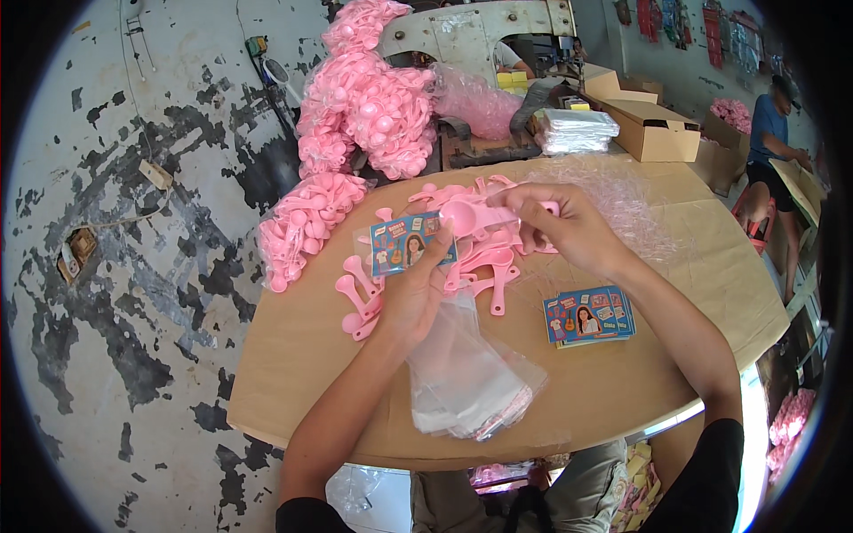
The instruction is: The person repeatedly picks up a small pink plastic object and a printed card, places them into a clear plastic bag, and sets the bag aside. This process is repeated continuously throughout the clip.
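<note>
Scoop (471,216) above desk (622,391), handle grasped by right hand (569,224), bowl toward left hand (416,298), which pinches card (396,246) just beside bowl. Scoop pink, round-bowled; card blue, rectangular, printed with pictures.

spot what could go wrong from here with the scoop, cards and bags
The scoop in the right hand could slip into the loose scoops below. The right forearm looks close to the card stack and might scatter it. The clear bags lie overlapped near the edge of the table, so a brush could push some off.
</note>
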`<act>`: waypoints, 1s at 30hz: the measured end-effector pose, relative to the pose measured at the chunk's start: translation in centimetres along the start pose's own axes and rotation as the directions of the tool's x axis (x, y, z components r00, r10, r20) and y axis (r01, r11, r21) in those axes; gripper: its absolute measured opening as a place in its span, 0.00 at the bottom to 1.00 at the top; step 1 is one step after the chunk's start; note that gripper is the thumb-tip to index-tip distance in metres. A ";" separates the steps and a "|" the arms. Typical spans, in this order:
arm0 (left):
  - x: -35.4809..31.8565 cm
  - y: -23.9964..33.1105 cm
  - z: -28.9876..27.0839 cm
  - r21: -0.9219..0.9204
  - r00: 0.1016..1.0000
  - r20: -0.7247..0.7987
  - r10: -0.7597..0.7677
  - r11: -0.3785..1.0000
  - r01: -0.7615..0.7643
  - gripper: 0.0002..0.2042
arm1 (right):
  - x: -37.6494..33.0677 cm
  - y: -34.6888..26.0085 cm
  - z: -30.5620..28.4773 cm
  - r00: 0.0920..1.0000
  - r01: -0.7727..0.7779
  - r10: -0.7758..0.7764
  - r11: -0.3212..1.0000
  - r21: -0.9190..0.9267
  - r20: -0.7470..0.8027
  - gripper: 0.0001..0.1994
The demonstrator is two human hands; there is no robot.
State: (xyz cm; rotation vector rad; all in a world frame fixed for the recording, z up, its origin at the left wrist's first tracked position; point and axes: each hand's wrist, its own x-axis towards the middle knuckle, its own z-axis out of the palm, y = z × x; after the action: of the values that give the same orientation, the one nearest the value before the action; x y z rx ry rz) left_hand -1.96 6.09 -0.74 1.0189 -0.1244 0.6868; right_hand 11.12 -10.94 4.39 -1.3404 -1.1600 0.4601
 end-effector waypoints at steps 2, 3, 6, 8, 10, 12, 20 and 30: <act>-0.4 -0.1 0.3 0.029 1.000 -0.026 0.007 1.000 -0.007 0.25 | -0.3 -0.4 1.3 0.999 -0.035 0.032 0.996 0.082 0.027 0.13; -0.7 -0.2 0.8 0.037 1.000 -0.031 0.001 0.999 0.000 0.25 | -0.6 -0.2 2.1 0.999 -0.038 0.035 0.987 0.153 0.021 0.13; -1.0 -0.5 0.9 0.036 0.999 0.007 -0.052 0.998 0.051 0.26 | -1.1 0.0 2.7 0.999 -0.005 0.006 1.000 0.020 -0.035 0.10; -1.2 -0.4 1.0 0.030 0.994 0.049 -0.096 0.995 0.094 0.27 | -1.2 -0.6 2.5 0.996 0.022 -0.036 0.983 -0.184 -0.075 0.08; -1.2 -0.1 1.3 -0.005 0.988 0.130 -0.080 0.997 0.082 0.24 | -1.1 -2.7 1.2 1.000 0.031 -0.031 0.978 -0.208 0.005 0.08; -0.9 0.2 1.0 -0.028 0.990 0.115 -0.084 0.996 0.088 0.25 | -1.4 -5.1 -0.2 0.997 0.009 -0.032 0.958 -0.288 -0.076 0.06; 0.0 -0.7 -0.5 0.091 0.988 -0.037 -0.147 0.985 0.150 0.24 | -2.3 -6.3 -5.1 0.992 0.067 0.009 0.819 -0.570 0.130 0.01; -4.0 -1.5 5.5 0.674 0.898 0.380 -0.221 0.731 -0.106 0.35 | -2.8 -5.3 1.8 0.993 0.118 -0.109 0.901 -0.417 0.046 0.09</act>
State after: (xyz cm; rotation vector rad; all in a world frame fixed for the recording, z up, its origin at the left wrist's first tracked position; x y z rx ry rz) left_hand -3.07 -0.77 -0.56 1.8939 -0.2397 0.4236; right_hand 6.65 -13.63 7.81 -1.6257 -1.4002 0.1395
